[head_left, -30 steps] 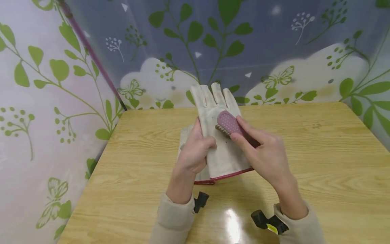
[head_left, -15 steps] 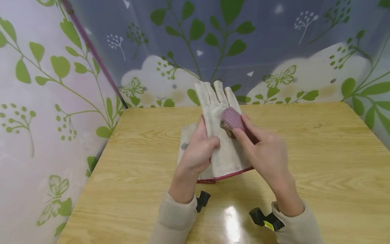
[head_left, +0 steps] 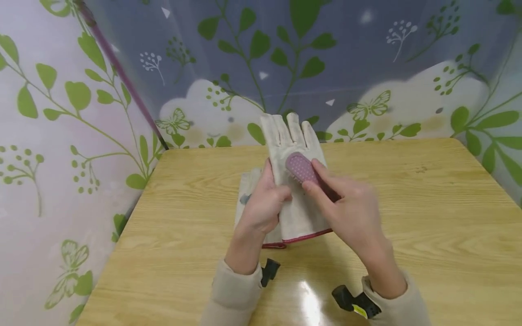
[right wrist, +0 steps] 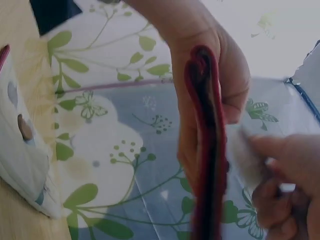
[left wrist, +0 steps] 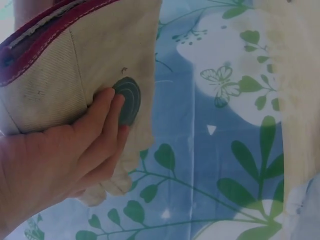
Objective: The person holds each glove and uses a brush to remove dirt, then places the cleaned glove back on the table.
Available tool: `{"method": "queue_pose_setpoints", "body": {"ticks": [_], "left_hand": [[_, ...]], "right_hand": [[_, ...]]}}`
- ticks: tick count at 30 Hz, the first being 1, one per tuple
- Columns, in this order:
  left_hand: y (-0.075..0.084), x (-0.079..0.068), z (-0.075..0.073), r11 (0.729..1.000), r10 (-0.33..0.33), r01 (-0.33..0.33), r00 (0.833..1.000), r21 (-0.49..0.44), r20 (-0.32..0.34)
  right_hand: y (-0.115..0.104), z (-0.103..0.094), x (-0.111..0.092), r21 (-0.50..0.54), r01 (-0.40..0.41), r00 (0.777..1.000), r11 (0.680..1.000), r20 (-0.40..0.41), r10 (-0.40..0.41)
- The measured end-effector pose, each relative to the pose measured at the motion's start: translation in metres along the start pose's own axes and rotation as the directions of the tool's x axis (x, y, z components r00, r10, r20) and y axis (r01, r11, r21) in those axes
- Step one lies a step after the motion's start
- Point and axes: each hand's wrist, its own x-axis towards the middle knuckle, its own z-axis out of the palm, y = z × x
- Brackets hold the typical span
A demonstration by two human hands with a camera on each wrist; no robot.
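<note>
Gripping a pale glove (head_left: pixel 301 213), thumb in front, the left hand (head_left: pixel 264 203) angled upward, while beside it the right hand (head_left: pixel 351 209) pinched a purple brush (head_left: pixel 301 166) over the glove, and tabletop (head_left: pixel 440 213) stretched rightward of both to its edge.

Upper glove (head_left: pixel 299 213): cream; red hem (head_left: pixel 307 237); blue-green oval patch (left wrist: pixel 131 102) with pale curved lines.
Lower glove (head_left: pixel 248 188): cream, red-edged, marked grey and brown.
My brush (head_left: pixel 301 167): mauve, pale dots.
My sleeves (head_left: pixel 234 290): plain beige.
Bench (head_left: pixel 183 203): yellow, wood-grained.
Backdrop (head_left: pixel 346 36) beyond the bench's far edge: slate blue, white clouds and triangles, green leaves, green-outlined butterflies.
Side panel (head_left: pixel 41 181) along its left edge: pinkish white, green sprigs.
</note>
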Motion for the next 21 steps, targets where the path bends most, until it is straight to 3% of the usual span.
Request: {"method": "queue_pose_setpoints", "body": {"ticks": [6, 11, 15, 17, 21], "left_hand": [[0.0022, -0.0032, 0.0023, 1.000, -0.014, 0.014, 1.000, -0.008, -0.013], [0.0048, -0.0057, 0.0028, 1.000, 0.011, -0.011, 1.000, -0.011, -0.020], [0.0071, -0.0072, 0.0048, 1.000, 0.006, -0.006, 1.000, -0.009, -0.019], [0.0076, -0.0079, 0.0060, 1.000, -0.003, 0.003, 1.000, 0.001, -0.024], [0.0076, -0.0083, 0.0066, 1.000, 0.021, -0.020, 0.999, 0.021, -0.030]], "right_hand": [[0.0019, 0.0037, 0.0008, 0.004, -0.072, 0.996, 0.997, -0.053, 0.072], [-0.0001, 0.0042, -0.0001, 0.086, -0.003, 0.999, 0.996, -0.053, 0.008], [0.0011, 0.0022, 0.0010, -0.013, -0.052, 0.997, 0.999, -0.058, 0.051], [0.0023, -0.0006, 0.0010, 0.029, -0.080, 0.993, 0.996, -0.089, 0.083], [0.0005, -0.0009, 0.0000, 0.123, -0.025, 0.998, 0.992, -0.055, 0.032]]}}
